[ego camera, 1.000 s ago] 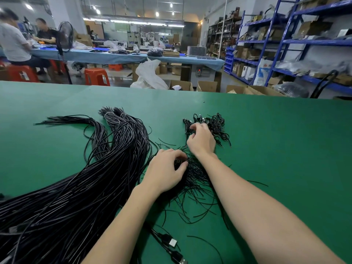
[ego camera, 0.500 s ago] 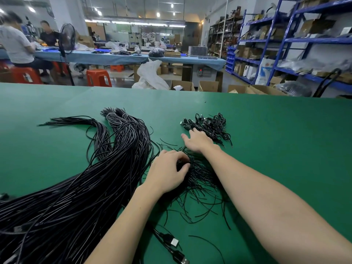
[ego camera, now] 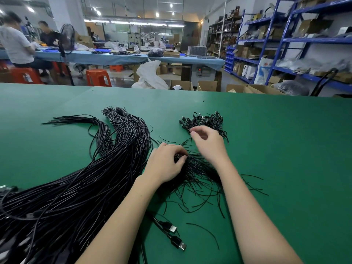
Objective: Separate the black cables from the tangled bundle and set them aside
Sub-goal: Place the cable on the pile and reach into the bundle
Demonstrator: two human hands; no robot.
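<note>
The tangled bundle (ego camera: 198,174) lies mid-surface under my wrists, still thick with thin strands. My left hand (ego camera: 165,164) pinches into its top; my right hand (ego camera: 206,142) hovers loosely curled, seemingly empty (hard to tell). A small set-aside pile (ego camera: 205,121) sits toward the far edge, so I judge most sorting remains.

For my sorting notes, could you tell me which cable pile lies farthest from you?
The small pile of short connector-tipped cables, beyond the right hand.

My left hand (ego camera: 165,162) is covering part of the tangled bundle (ego camera: 198,174). At eight o'clock, the frame edge is cutting off the long cables (ego camera: 76,187).
</note>
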